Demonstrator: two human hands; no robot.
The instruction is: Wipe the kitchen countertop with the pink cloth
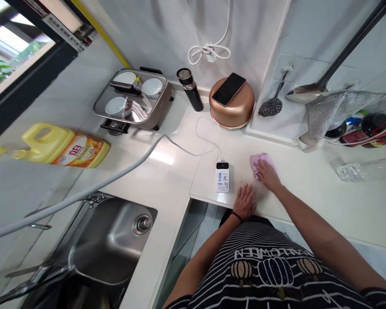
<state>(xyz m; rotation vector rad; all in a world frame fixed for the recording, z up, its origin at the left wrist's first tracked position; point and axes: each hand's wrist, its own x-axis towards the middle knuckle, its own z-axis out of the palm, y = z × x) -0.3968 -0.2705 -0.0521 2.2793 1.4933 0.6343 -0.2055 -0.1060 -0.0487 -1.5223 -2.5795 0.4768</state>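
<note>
My right hand (266, 174) lies flat, fingers spread, pressing a pink cloth (256, 162) onto the white countertop (324, 197). Part of the cloth is hidden under the hand. My left hand (245, 201) rests flat on the counter near its front edge, fingers stretched out, holding nothing. Just left of it lies a white power bank (222, 177) with a white cable (207, 137) running back toward the wall.
An upturned copper pot (233, 112) carries a phone (229, 89). Beside it stand a black flask (190, 89) and an electric pan (131, 99) with bowls inside. A yellow detergent bottle (62, 146), sink (111, 240), clear bottle (368, 170) and hanging scrubber (270, 106) are around.
</note>
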